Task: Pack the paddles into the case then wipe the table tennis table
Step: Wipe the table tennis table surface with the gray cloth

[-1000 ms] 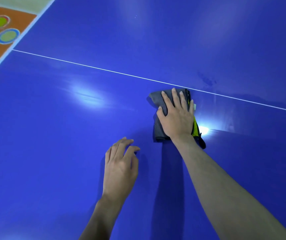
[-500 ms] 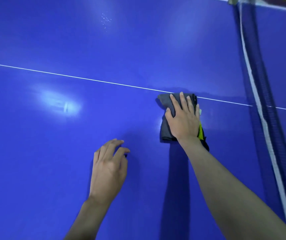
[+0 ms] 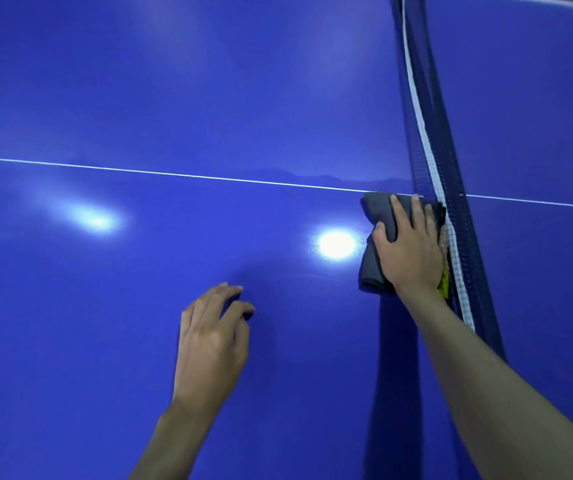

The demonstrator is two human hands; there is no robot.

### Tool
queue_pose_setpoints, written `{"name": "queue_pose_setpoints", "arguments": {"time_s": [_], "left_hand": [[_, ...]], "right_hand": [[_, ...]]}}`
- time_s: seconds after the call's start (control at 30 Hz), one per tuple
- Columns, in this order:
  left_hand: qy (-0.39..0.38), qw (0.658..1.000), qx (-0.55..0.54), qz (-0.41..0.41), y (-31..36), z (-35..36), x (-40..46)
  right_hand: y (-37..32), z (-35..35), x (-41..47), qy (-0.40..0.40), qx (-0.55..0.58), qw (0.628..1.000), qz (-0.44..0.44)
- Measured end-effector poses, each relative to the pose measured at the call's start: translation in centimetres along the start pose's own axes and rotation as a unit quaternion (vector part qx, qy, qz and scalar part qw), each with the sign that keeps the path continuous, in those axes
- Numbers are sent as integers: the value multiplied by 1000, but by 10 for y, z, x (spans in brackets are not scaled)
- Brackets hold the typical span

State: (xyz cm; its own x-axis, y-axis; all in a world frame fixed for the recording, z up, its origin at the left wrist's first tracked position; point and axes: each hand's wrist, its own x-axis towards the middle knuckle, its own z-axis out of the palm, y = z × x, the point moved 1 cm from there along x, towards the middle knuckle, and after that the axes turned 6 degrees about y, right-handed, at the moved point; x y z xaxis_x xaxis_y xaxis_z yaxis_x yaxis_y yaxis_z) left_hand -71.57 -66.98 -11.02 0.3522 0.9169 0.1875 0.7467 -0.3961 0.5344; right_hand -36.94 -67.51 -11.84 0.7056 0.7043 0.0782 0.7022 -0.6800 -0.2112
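Observation:
My right hand (image 3: 409,251) lies flat on a folded grey cloth (image 3: 376,216) with a yellow edge, pressing it onto the blue table tennis table (image 3: 208,98). The cloth sits just below the white centre line (image 3: 174,173) and right against the net (image 3: 440,174). My left hand (image 3: 212,341) rests on the table to the left, fingers curled with fingertips on the surface, holding nothing. No paddles or case are in view.
The dark net with its white top band runs from the top of the view down the right side. Beyond it lies the table's other half (image 3: 537,116). Lamp glare spots (image 3: 337,244) shine on the surface.
My right hand has slid the cloth to the right along the centre line until it reached the net. The view swung right with it, and my left hand followed.

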Motion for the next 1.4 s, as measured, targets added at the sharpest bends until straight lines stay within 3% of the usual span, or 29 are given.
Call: {"name": "queue_pose_setpoints", "arguments": {"time_s": [0.13,0.33,0.77,0.97,1.17,1.4], "left_hand": [[4,1000,-2,2,-3,-2,7],[26,1000,-4,-3,-31,-19,13],[87,995,-8,-46,-147,-100,9],[102,993,-4,-54,-205,-154,-18],[97,994,0,-46,-252,-213,-44],[94,995,-19,-31,-274,-262,-84]], "right_hand": [[-11,4,22,-25,-27,999,-6],[-58,21,18,2,-54,998,-40],[-320,75,-57,25,5,979,-201],[-422,91,-110,15,75,949,-307],[-445,88,-190,5,155,919,-364],[-424,70,-325,-38,125,903,-408]]}}
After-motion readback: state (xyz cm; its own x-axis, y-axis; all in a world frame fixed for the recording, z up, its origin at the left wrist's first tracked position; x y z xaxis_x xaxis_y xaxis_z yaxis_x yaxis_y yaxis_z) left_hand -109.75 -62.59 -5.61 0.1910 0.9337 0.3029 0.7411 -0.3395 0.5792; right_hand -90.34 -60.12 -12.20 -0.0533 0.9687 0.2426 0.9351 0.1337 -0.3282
